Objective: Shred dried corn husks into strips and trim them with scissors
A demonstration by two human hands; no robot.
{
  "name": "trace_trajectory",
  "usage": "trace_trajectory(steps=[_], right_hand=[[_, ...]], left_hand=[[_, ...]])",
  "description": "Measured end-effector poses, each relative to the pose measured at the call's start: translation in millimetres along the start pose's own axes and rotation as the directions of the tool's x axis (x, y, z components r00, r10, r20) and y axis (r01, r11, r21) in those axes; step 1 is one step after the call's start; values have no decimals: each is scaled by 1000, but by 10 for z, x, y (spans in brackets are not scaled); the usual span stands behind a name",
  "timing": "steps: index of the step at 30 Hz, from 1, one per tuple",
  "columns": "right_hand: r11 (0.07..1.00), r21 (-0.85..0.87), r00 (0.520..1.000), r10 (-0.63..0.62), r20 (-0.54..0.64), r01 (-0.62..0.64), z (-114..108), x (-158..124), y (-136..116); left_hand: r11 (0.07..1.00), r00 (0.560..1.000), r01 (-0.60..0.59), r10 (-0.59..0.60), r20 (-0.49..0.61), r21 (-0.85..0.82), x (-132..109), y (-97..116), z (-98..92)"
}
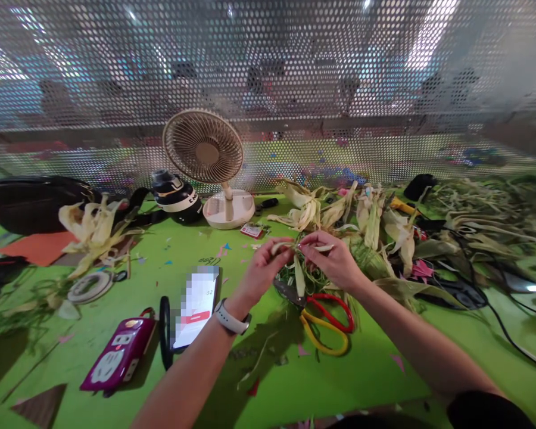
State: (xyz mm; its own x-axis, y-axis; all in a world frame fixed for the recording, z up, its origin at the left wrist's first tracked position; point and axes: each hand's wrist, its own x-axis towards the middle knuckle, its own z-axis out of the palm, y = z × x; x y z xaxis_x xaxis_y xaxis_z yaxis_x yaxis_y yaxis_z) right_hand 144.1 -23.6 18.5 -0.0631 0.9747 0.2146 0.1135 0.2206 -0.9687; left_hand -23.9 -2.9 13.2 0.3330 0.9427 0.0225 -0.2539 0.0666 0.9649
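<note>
Both hands meet above the middle of the green table. My left hand (274,257) pinches a pale strip of corn husk (299,275), and a white watch band circles that wrist. My right hand (328,256) has its fingertips closed on the same husk, close to the left ones. One end of the strip hangs down between them. Scissors (326,333) with one red and one yellow handle lie just below, blades partly under the hanging husk. Thin green strands (315,275) sit behind and under the fingers.
Dried corn husks (301,205) pile up behind and to the right. A fan (205,149), a black bottle (176,196), a lit phone (199,307), a purple power strip (120,354) and a tape roll (90,287) stand or lie leftward. A perforated metal screen (295,95) closes off the back.
</note>
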Motion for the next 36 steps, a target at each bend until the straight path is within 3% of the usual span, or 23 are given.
trace_trajectory(steps=[3, 4, 5, 7, 11, 15, 19, 23, 25, 28, 36], right_hand=[[992, 127, 989, 13, -150, 7, 8, 22, 27], [986, 166, 983, 19, -183, 12, 8, 26, 31], [980, 200, 979, 27, -204, 15, 10, 29, 35], [965, 264, 976, 50, -210, 8, 20, 29, 47], [924, 376, 978, 138, -159, -69, 92, 10, 92], [921, 370, 984, 163, -71, -125, 173, -28, 103], [955, 246, 986, 167, 21, -167, 141, -37, 65], [999, -34, 996, 14, -85, -17, -21, 6, 22], [993, -114, 996, -37, -83, 28, -97, 37, 8], [995, -102, 999, -24, -24, 21, -134, 70, 16], [975, -170, 986, -153, -60, 141, -29, 65, 83]], left_hand=[[978, 960, -120, 71, -272, -170, 80, -56, -60], [966, 929, -139, 52, -367, -216, 105, -86, -78], [963, 918, -93, -16, -395, -255, 124, -119, -91], [971, 928, 38, -122, -353, -235, 134, -184, -93], [993, 986, 65, -80, -144, -103, 52, -266, 3], [985, 977, -21, -16, -213, -169, -29, -267, 124], [989, 979, -40, 11, -203, -141, -47, -248, 168], [996, 983, -85, 80, -163, -19, -58, -243, 171], [996, 986, -89, 91, -140, 19, -70, -236, 182], [993, 989, -109, 112, -91, 40, -89, -227, 208], [989, 998, -56, 56, 3, 133, -92, -286, 194]])
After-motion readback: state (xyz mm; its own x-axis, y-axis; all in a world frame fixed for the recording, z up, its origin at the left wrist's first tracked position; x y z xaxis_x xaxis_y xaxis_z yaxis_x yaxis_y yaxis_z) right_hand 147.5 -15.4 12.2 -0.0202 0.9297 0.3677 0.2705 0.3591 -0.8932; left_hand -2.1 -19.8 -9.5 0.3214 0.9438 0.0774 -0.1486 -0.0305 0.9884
